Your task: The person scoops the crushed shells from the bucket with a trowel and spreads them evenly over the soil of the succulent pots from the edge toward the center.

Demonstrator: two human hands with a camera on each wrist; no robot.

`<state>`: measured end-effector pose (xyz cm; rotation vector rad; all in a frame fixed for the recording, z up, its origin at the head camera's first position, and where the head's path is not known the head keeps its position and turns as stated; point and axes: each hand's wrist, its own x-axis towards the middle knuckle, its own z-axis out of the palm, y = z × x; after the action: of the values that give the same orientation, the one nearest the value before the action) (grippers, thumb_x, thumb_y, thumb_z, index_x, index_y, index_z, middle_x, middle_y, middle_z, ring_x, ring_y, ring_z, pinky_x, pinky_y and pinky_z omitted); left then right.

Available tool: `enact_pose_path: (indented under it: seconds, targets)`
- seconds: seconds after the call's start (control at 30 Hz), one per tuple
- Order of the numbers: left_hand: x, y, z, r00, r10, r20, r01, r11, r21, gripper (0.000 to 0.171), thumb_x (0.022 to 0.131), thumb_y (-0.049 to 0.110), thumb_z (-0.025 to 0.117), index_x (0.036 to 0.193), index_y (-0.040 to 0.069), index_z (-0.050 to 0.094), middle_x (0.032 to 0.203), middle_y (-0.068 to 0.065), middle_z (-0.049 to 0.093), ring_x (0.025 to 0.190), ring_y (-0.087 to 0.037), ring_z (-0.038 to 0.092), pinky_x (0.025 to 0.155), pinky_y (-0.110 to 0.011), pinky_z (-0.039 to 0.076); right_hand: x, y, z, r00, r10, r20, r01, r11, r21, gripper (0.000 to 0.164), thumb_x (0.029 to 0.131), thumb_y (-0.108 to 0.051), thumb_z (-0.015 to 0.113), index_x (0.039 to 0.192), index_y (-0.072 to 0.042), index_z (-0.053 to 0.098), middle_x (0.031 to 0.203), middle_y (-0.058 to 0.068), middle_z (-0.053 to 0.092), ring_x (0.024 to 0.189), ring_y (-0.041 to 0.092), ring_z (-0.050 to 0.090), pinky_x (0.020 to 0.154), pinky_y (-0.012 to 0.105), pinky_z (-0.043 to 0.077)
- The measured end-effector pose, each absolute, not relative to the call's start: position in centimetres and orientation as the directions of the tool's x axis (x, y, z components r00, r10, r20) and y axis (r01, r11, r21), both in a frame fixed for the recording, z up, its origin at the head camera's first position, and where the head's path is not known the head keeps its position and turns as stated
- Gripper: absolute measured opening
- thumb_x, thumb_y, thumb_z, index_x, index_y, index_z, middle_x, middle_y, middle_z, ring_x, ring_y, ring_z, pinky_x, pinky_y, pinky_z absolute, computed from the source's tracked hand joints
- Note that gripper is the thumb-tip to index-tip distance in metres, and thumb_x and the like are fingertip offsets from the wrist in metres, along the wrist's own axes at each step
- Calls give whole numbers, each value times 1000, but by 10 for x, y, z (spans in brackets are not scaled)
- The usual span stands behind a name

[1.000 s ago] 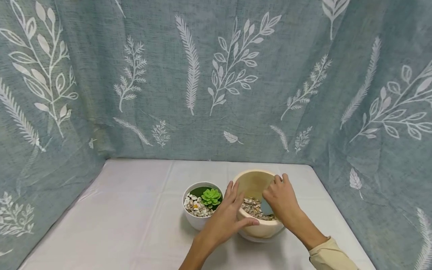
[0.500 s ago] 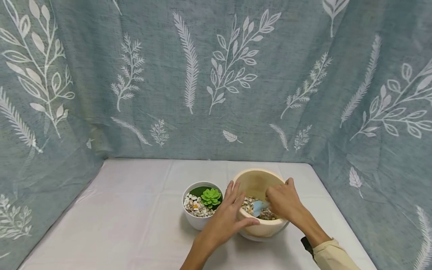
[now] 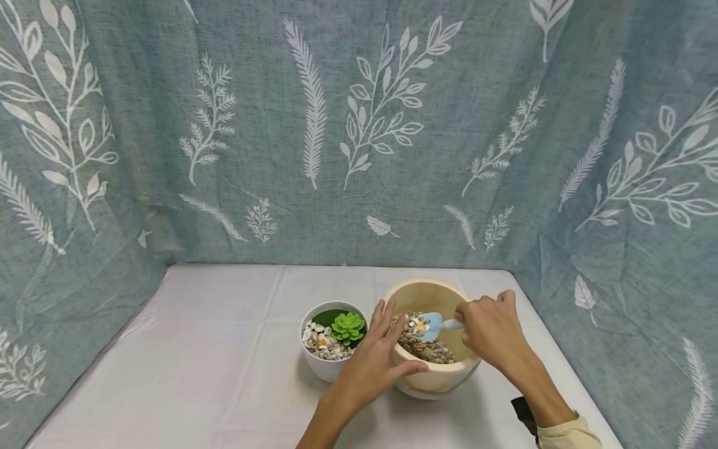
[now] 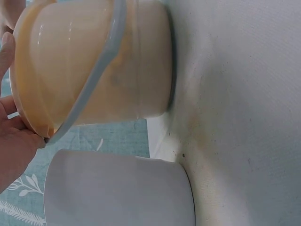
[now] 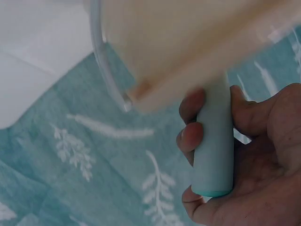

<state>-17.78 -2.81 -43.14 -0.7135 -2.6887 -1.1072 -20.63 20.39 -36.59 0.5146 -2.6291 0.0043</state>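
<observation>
A cream bucket (image 3: pixel 443 377) holds a layer of small pebbles (image 3: pixel 434 352). My left hand (image 3: pixel 373 362) rests on its left rim with long, spread fingers, the thumb lying along the front. Inside the opening is a light blue trowel (image 3: pixel 432 327), its blade bearing white and brown pebbles with an orange one. My right hand (image 3: pixel 493 330) grips the trowel; in the right wrist view its fingers curl round the pale handle (image 5: pixel 214 150). The bucket's grey bail (image 4: pixel 89 84) hangs down its side in the left wrist view.
Left of the bucket stands a white pot (image 3: pixel 325 372) with white stones (image 3: pixel 322 343) and a green succulent (image 3: pixel 348 328). A white cloth (image 3: pixel 196 362) covers the table. Behind and at both sides hangs a teal leaf-print curtain (image 3: pixel 252 156).
The trowel has come up out of the pebbles with a load on its blade. My right hand has moved right and the handle has tipped flatter. The left hand stays at the rim.
</observation>
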Motion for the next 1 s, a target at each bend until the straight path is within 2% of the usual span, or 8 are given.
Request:
enact_pose_path:
  seconds: [0.17, 0.3, 0.5, 0.73, 0.87, 1.0]
  targets:
    - [-177, -28, -434, -869, 369, 330, 494, 608, 621, 97, 86, 57, 77, 158, 2, 43, 177, -13, 16, 165, -37, 10, 126, -56, 34, -196, 216, -352, -817, -325, 476, -323, 942, 90, 17, 85, -5, 78, 71, -15, 74, 56, -1, 63, 53, 16, 46, 69, 42, 27]
    - [-178, -29, -436, -862, 358, 360, 508, 623, 595, 94, 85, 58, 77, 158, 5, 46, 176, -13, 17, 165, -37, 12, 125, -56, 35, -190, 223, -345, -818, -319, 478, -318, 944, 85, 17, 85, -4, 77, 73, -16, 75, 56, -2, 61, 54, 14, 45, 70, 43, 28]
    - [-179, -29, -436, -860, 370, 351, 510, 611, 605, 96, 86, 59, 76, 159, 6, 43, 177, -13, 16, 165, -36, 10, 125, -58, 34, -183, 228, -338, -843, -276, 461, -301, 954, 21, 17, 87, -2, 74, 80, -17, 79, 61, -2, 65, 58, 13, 48, 74, 48, 32]
    - [-178, -48, -432, -867, 325, 376, 497, 609, 619, 100, 88, 55, 77, 162, 3, 35, 173, -18, 23, 163, -38, 19, 126, -56, 32, -184, 208, -325, -840, -292, 458, -335, 942, -13, 16, 92, -6, 73, 85, -18, 81, 66, -4, 69, 61, 11, 48, 76, 46, 32]
    - [-174, -78, -428, -910, 201, 363, 406, 615, 677, 105, 85, 47, 83, 162, -1, 30, 173, -19, 19, 163, -40, 13, 127, -61, 25, -190, 186, -320, -815, -336, 472, -379, 925, 4, 15, 92, -8, 74, 82, -17, 80, 65, -4, 69, 60, 11, 47, 75, 43, 29]
    - [-174, -117, -430, -966, 102, 237, 247, 629, 737, 117, 82, 50, 86, 166, 0, 21, 177, -18, 8, 165, -42, 2, 127, -68, 21, -200, 156, -321, -784, -404, 471, -444, 896, 31, 16, 92, -11, 76, 77, -16, 77, 61, -4, 65, 57, 11, 46, 73, 40, 27]
